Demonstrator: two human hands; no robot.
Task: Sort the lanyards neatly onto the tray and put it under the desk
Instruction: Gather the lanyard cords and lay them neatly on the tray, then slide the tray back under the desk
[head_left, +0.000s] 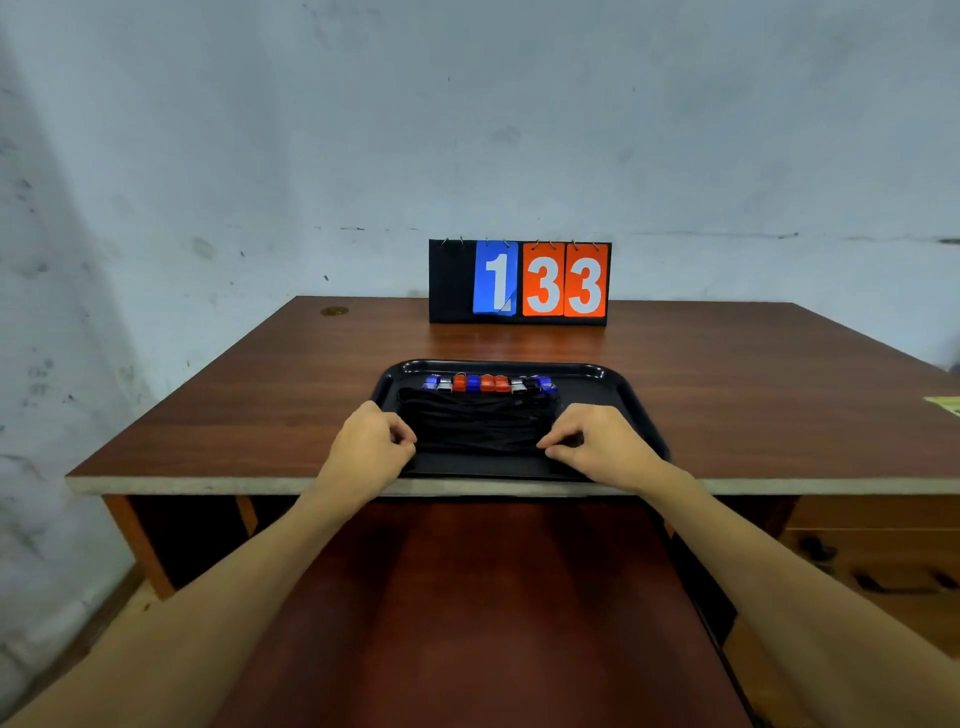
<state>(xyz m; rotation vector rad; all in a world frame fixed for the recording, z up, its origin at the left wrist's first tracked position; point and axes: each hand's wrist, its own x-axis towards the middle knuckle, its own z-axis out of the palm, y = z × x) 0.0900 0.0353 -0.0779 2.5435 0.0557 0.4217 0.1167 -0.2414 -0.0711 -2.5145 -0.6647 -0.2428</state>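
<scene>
Head: lanyards (478, 422) between curled fingers (563, 435)

Person: bare arms, bare hands.
Left hand (371, 446), right hand (597, 441); forearms (779, 566) uncovered to the edge of view.

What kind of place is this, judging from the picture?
Probably a plain room set up for recording tasks: a bare, stained wall, a wooden desk holding a tray of lanyards, and a flip number board showing 133.
</scene>
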